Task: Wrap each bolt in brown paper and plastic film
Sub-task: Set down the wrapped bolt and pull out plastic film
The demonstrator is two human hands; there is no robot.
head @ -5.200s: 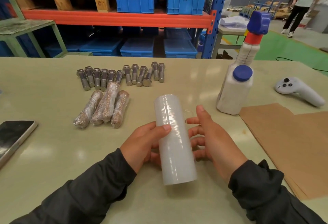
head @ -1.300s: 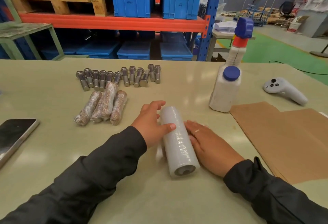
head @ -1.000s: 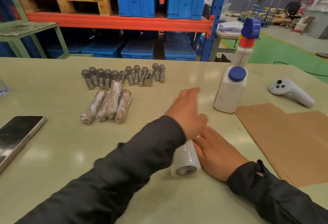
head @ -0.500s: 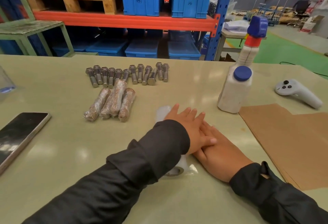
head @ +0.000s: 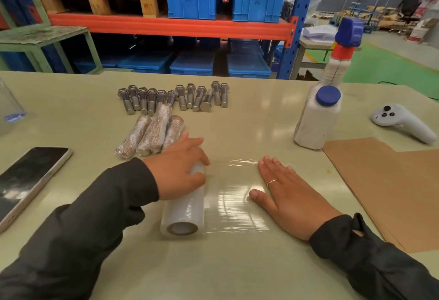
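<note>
At the near edge of the worktop (head: 237, 271), the left hand (head: 177, 176) curls over the film roll (head: 184, 211) while the right hand (head: 288, 196) lies flat, fingers spread, pinning the pulled-out film sheet (head: 234, 195); the thin film could likely wrinkle or cling to itself if that palm lifts. Farther back, three wrapped bolts (head: 152, 134) lie before the bare bolts (head: 175, 97), and the film's edges are hard to trace.

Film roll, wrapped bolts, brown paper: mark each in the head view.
film roll (head: 184, 207): head view, side of roll.
wrapped bolts (head: 152, 133): head view, middle bundle.
brown paper (head: 392, 185): head view, top sheet.
</note>
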